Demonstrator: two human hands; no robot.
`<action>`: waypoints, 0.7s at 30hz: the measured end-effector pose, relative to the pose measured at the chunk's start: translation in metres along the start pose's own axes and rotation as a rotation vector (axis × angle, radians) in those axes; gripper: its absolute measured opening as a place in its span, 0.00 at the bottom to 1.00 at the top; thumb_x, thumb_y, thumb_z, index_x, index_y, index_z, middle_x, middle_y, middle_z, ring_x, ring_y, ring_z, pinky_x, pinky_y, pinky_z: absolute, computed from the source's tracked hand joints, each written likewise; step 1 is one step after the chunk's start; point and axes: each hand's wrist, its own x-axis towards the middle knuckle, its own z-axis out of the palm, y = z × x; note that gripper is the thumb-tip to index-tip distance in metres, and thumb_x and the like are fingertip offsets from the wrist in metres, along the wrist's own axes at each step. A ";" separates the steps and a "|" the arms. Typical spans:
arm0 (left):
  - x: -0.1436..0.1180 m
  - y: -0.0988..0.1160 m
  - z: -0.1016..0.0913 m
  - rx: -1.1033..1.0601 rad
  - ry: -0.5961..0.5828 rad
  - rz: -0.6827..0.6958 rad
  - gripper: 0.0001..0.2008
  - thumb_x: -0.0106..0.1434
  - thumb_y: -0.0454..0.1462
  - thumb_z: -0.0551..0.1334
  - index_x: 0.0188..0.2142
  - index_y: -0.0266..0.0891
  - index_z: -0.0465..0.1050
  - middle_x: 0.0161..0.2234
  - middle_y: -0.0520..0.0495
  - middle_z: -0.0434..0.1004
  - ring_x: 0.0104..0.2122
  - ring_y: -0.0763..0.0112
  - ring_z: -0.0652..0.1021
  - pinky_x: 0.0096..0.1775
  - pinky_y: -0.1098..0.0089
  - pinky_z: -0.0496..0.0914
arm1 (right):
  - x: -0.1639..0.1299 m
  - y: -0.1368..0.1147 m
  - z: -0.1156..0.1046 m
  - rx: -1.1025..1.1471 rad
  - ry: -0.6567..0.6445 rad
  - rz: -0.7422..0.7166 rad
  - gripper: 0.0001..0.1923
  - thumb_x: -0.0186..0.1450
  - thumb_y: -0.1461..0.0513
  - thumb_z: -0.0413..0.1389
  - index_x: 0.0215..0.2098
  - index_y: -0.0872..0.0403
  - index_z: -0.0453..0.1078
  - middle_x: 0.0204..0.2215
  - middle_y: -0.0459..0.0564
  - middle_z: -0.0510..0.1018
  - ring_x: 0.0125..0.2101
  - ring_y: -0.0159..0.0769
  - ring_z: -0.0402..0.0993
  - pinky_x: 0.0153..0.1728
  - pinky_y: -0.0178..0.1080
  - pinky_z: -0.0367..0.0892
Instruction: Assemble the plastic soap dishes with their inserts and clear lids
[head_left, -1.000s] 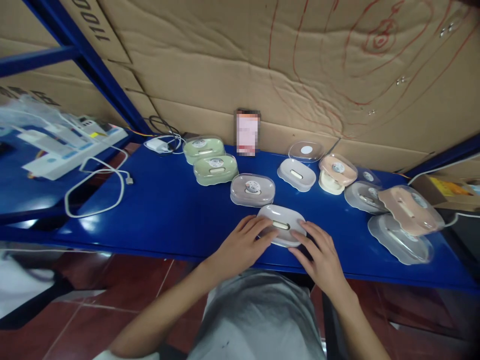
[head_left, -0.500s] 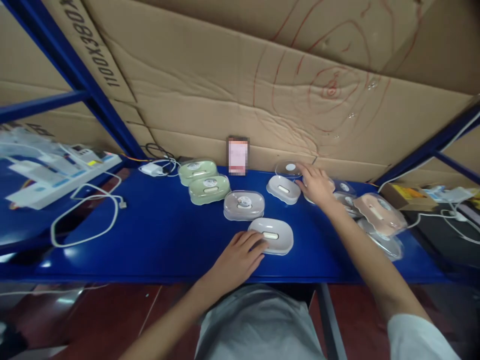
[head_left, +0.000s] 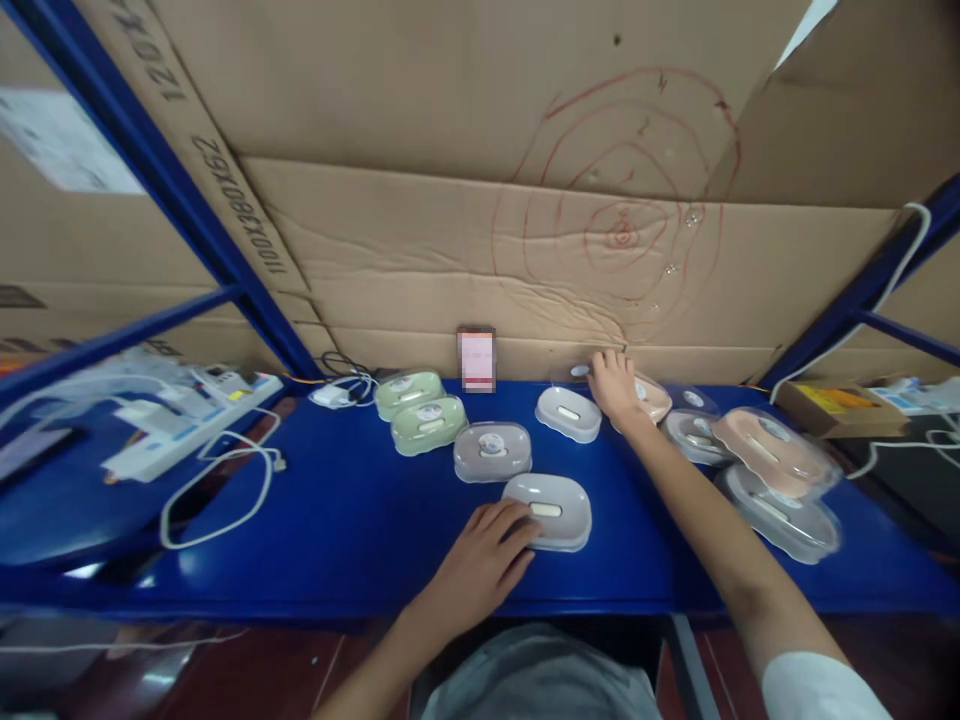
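Near the front edge of the blue worktop [head_left: 337, 520] lies a grey soap dish [head_left: 549, 510], open on top, with a pale oval insert in its middle. The left hand [head_left: 484, 560] rests flat beside it, fingers spread loosely, and the fingertips touch the left rim of the dish; the hand does not grip it.

Far back, close to the cardboard wall [head_left: 420, 250], the right hand [head_left: 613, 385] is stretched out with the arm long over the worktop. Its fingers are a little curled and lie on a clear lid [head_left: 576, 373] that stands just before the wall. Whether the fingers close around the lid or only touch it, I cannot tell, because the hand coves part of it. Just left of this hand sits a white soap dish [head_left: 568, 413], and just right of it a pink soap dish [head_left: 654, 398].

Between the two hands there is a grey covered dish [head_left: 492, 451] with a round sticker. More to the left two green covered dishes [head_left: 420, 410] stand one behind the other. On the right side more dishes are piled, among them a pink covered dish [head_left: 772, 450] leaning on a clear one [head_left: 784, 505]. On the far left a white cable [head_left: 217, 490] makes a loop, near a white power strip [head_left: 187, 425].
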 end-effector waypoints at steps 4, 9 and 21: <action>0.000 0.001 -0.003 -0.021 -0.010 -0.021 0.15 0.76 0.34 0.62 0.60 0.45 0.74 0.59 0.41 0.78 0.62 0.55 0.77 0.60 0.54 0.75 | 0.000 0.001 -0.003 0.094 0.069 -0.029 0.21 0.75 0.69 0.46 0.63 0.64 0.69 0.53 0.68 0.77 0.51 0.52 0.71 0.53 0.50 0.63; -0.002 0.001 -0.003 -0.018 0.028 -0.008 0.16 0.75 0.32 0.63 0.60 0.46 0.75 0.58 0.43 0.79 0.61 0.56 0.78 0.61 0.53 0.74 | -0.022 0.002 -0.022 0.188 0.170 -0.118 0.17 0.78 0.63 0.47 0.54 0.59 0.76 0.48 0.65 0.80 0.50 0.53 0.74 0.53 0.53 0.68; -0.007 0.002 0.005 -0.101 0.169 -0.107 0.14 0.68 0.27 0.65 0.51 0.42 0.73 0.65 0.36 0.69 0.66 0.52 0.74 0.64 0.52 0.76 | -0.207 -0.072 -0.072 0.517 0.374 -0.344 0.14 0.76 0.69 0.51 0.53 0.48 0.70 0.51 0.53 0.86 0.57 0.45 0.83 0.56 0.54 0.78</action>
